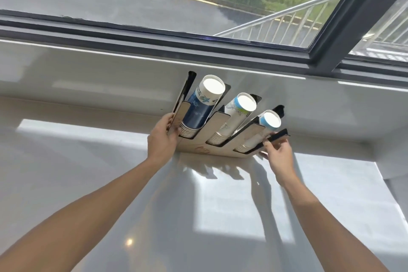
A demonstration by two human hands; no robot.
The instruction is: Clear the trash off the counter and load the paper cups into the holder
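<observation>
Holder (217,127) between hands, left hand (162,139) gripping edge — right hand (279,152) too

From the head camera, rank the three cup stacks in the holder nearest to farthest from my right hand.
From the right hand:
1. Small light-blue stack, rightmost slot, by the fingertips.
2. White-and-green stack, middle slot.
3. Dark blue stack, leftmost slot, beside the left hand.

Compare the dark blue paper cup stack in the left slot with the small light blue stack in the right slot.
The dark blue paper cup stack is wider and reaches higher out of the wooden cup holder than the small light blue stack. The dark blue one sits beside the left hand, the light blue one beside the right hand. Both stand upside down, white bases showing.
</observation>
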